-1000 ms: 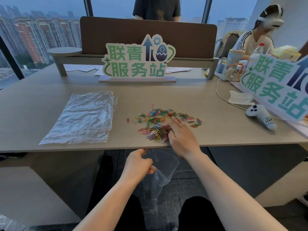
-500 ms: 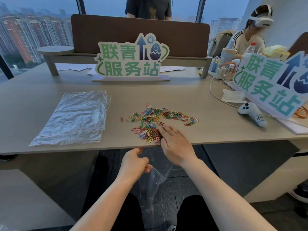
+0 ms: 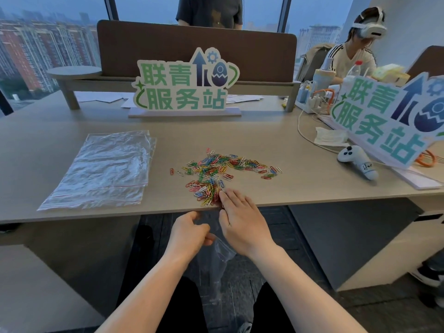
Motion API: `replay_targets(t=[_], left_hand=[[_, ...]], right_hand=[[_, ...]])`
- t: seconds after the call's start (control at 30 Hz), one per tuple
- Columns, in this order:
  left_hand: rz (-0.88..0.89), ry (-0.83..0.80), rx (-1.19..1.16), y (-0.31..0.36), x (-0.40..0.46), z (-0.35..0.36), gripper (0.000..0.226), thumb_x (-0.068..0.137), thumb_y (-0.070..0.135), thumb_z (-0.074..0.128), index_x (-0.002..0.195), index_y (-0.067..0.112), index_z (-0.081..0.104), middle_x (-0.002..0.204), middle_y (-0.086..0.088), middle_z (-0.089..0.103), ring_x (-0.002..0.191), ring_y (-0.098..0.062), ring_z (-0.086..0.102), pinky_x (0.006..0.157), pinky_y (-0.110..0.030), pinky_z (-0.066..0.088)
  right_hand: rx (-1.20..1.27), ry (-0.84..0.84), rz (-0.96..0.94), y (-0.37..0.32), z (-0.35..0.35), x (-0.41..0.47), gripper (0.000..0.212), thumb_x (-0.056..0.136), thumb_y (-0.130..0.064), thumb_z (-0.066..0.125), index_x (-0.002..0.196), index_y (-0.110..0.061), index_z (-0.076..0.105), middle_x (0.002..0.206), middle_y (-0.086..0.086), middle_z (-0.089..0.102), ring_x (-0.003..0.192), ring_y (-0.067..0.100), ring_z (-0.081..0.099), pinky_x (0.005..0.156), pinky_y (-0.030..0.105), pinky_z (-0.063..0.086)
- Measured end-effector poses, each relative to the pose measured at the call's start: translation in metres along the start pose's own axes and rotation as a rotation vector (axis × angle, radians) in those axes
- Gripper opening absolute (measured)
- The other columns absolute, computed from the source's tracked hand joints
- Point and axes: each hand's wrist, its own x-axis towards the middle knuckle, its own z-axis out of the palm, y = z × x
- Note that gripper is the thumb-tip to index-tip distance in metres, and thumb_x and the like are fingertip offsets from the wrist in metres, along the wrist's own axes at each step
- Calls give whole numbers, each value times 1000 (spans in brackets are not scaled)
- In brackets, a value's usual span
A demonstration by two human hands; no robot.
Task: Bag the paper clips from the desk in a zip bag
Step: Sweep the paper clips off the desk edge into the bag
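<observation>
A loose pile of coloured paper clips point(image 3: 223, 169) lies on the grey desk point(image 3: 300, 188), its near part bunched right at the front edge. My right hand point(image 3: 242, 224) lies flat with its fingertips on those nearest clips at the edge, fingers together. Just below the desk edge my left hand point(image 3: 189, 233) pinches the mouth of a clear zip bag point(image 3: 222, 255), which hangs down between my knees. Whether any clips are inside the bag I cannot tell.
A stack of empty clear zip bags point(image 3: 105, 169) lies on the desk to the left. A standing sign point(image 3: 185, 85) is at the back, another sign point(image 3: 394, 121) and a white controller point(image 3: 358, 161) at the right. Two people are beyond the desk.
My right hand has slid back toward me, dragging a bunch of clips from the pile's middle to the desk's front edge. My left hand has kept the bag under the edge.
</observation>
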Motion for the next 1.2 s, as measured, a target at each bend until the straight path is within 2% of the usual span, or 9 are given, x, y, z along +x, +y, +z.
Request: replay_targets(t=[0.13, 0.3, 0.43, 0.53, 0.67, 0.97, 1.07, 1.13, 1.2], left_hand=[[-10, 3, -13, -3, 4, 0, 53, 86, -3, 51, 138, 7, 46, 129, -11, 59, 63, -17, 74, 56, -26, 58], [-2, 3, -41, 0, 0, 0, 43, 85, -5, 52, 125, 9, 58, 104, -9, 69, 63, -15, 72, 55, -25, 58], [-9, 3, -65, 3, -3, -2, 34, 83, -6, 53, 111, 9, 65, 91, -8, 72, 71, -20, 72, 62, -33, 61], [-23, 8, -75, 1, -2, -3, 44, 82, -7, 51, 124, 5, 57, 89, -7, 70, 65, -21, 73, 59, -31, 60], [-38, 13, -79, 2, -3, -5, 63, 83, -8, 50, 143, 1, 35, 126, -7, 56, 66, -23, 73, 63, -32, 59], [-28, 19, -49, 5, -6, -10, 63, 84, -7, 50, 144, 3, 35, 147, -11, 43, 68, -24, 72, 63, -32, 59], [-27, 21, -38, 4, -6, -11, 61, 85, -7, 50, 143, 4, 36, 136, -9, 53, 70, -25, 73, 64, -32, 60], [-29, 15, -41, 6, -8, -12, 60, 85, -8, 50, 143, 3, 37, 103, 1, 62, 74, -28, 73, 69, -35, 60], [-24, 18, -48, 8, -11, -12, 59, 85, -9, 48, 142, 2, 37, 80, 11, 54, 79, -33, 72, 72, -38, 60]], right_hand=[[25, 4, -3, -6, 2, -7, 54, 102, -33, 22, 154, -18, 16, 162, -3, 10, 149, 9, 1, 119, 29, -3], [72, 8, -16, -14, 3, -17, 54, 102, -32, 22, 153, -18, 17, 162, -4, 13, 148, 7, 4, 119, 25, -2], [177, 20, -39, -22, -6, -29, 51, 103, -28, 26, 153, -18, 21, 161, -5, 18, 147, 5, 10, 115, 18, 4], [235, 108, -20, -16, -13, -21, 50, 101, -21, 30, 150, -18, 29, 158, -5, 27, 145, 6, 20, 113, 20, 14], [149, 76, -21, 1, -19, 14, 54, 98, -11, 33, 151, -18, 27, 160, -4, 22, 147, 9, 15, 117, 25, 12], [-18, -104, -32, 11, -9, 50, 53, 101, -22, 24, 153, -18, 18, 163, 1, 9, 149, 16, 3, 121, 36, 5], [-16, -88, -48, 9, -7, 45, 53, 101, -22, 24, 153, -18, 18, 162, 0, 9, 149, 15, 4, 121, 35, 5], [-13, -76, -60, 8, -4, 40, 52, 101, -23, 25, 153, -18, 18, 162, -1, 10, 149, 14, 4, 121, 34, 6], [-8, -60, -71, 6, -2, 35, 52, 101, -23, 25, 153, -18, 19, 162, -1, 12, 149, 14, 5, 121, 34, 6]])
